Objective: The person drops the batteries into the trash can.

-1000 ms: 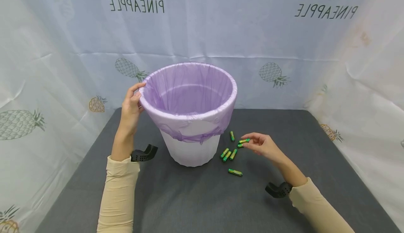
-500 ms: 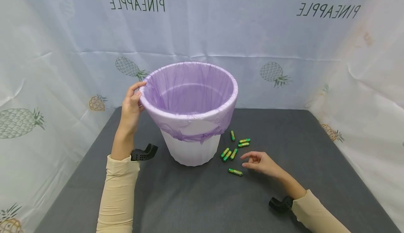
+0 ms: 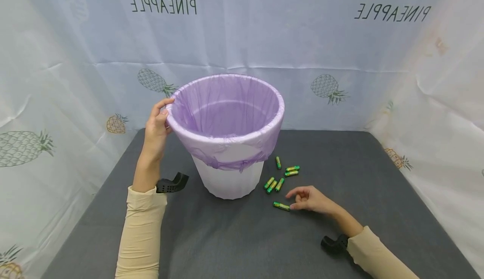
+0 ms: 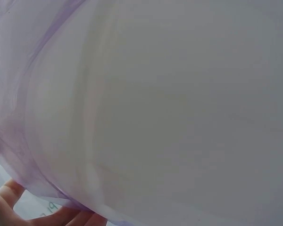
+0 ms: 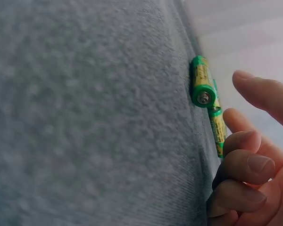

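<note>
A white trash can (image 3: 227, 182) lined with a purple bag (image 3: 227, 119) stands on the table. My left hand (image 3: 156, 130) grips its rim at the left; in the left wrist view the can's pale wall (image 4: 179, 113) fills most of the picture and fingers (image 4: 61, 216) show at the bottom. My right hand (image 3: 311, 200) is low over the table beside the nearest green-and-yellow battery (image 3: 281, 206), thumb close to its right end. In the right wrist view that battery (image 5: 203, 80) lies ahead of the spread thumb and forefinger, with nothing held; the other fingers are bent.
Several more batteries lie right of the can: a group of three (image 3: 272, 186), a pair (image 3: 292, 173) farther back and a single battery (image 3: 278, 162). A dark grey cloth (image 3: 234, 245) covers the table. Pineapple-print curtains (image 3: 257, 31) surround it.
My right hand has left the back pair of batteries, where one second ago its fingers were, and come toward me to the nearest battery. The left hand stays on the rim.
</note>
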